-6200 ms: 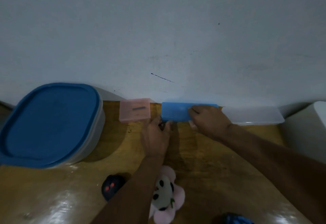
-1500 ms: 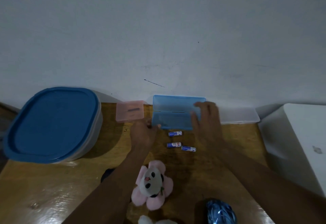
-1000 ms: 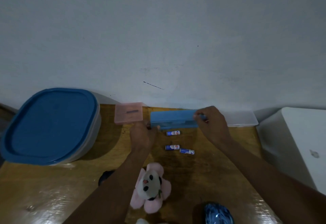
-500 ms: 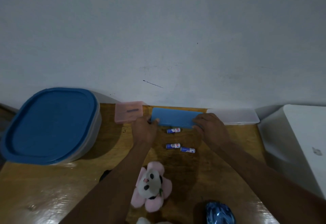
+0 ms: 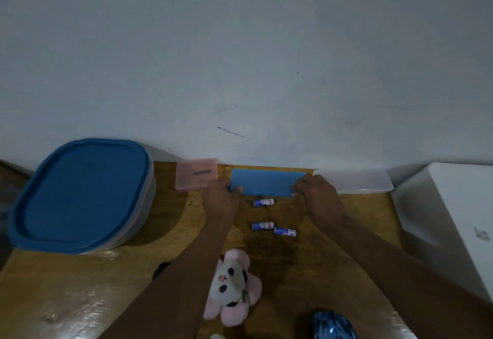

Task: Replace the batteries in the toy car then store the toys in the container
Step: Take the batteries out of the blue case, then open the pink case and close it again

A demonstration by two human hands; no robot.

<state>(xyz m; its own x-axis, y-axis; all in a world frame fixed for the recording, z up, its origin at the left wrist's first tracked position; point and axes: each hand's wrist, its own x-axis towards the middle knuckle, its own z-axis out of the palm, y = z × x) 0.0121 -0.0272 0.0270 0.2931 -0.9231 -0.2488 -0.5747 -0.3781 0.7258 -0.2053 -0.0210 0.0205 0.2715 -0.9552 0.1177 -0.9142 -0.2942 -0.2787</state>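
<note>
A flat blue case (image 5: 265, 181) lies closed on the wooden table (image 5: 80, 285) against the wall. My left hand (image 5: 221, 201) holds its left end and my right hand (image 5: 317, 197) holds its right end. Three blue-and-white batteries lie loose in front of it: one battery (image 5: 263, 202) just below the case and two batteries (image 5: 274, 228) nearer me. A pink plush toy with a panda face (image 5: 232, 289) lies under my left forearm. A shiny blue toy (image 5: 333, 325) shows at the bottom edge. A dark toy (image 5: 160, 270) is mostly hidden behind my left arm.
A large container with a blue lid (image 5: 80, 194) stands at the left. A small pink box (image 5: 196, 177) sits left of the blue case, and a clear flat box (image 5: 354, 179) lies to its right. A white appliance (image 5: 453, 218) fills the right side.
The blue case's lid, raised 1.5 s ago, has come down and the case now lies closed and flat. Both hands have stayed at its ends. The three batteries have not moved.
</note>
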